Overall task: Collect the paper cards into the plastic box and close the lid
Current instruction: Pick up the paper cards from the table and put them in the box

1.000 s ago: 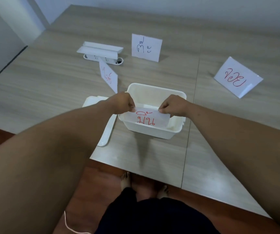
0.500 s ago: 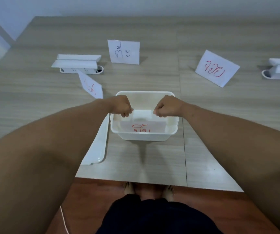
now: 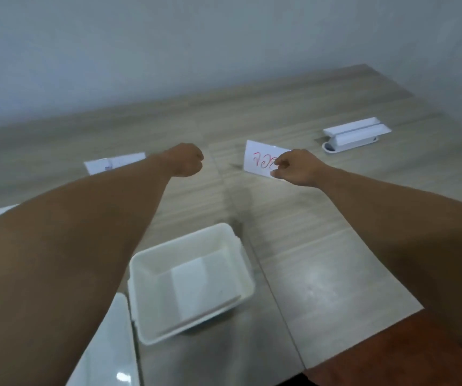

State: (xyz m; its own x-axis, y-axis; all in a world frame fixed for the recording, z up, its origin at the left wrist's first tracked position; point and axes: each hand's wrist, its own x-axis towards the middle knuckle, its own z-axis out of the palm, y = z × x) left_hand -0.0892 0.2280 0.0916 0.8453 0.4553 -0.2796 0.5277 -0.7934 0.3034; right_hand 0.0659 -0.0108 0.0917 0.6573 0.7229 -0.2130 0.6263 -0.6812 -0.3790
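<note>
Both hands have left the plastic box [image 3: 191, 282] and reached far out over the bench [image 3: 322, 260]. One paper card lies flat inside the box [image 3: 196, 285], well behind both hands. The right hand [image 3: 294, 168] is at the card with red writing [image 3: 257, 160], its fingers [image 3: 276, 162] curled against the card's right edge; I cannot tell if the grip has closed on it. The left hand [image 3: 186, 160] is a loose fist holding nothing. Left of it stands another card [image 3: 112, 164]. The lid [image 3: 107, 349] lies beside the box. A white holder [image 3: 355, 133] sits beyond the right hand.
</note>
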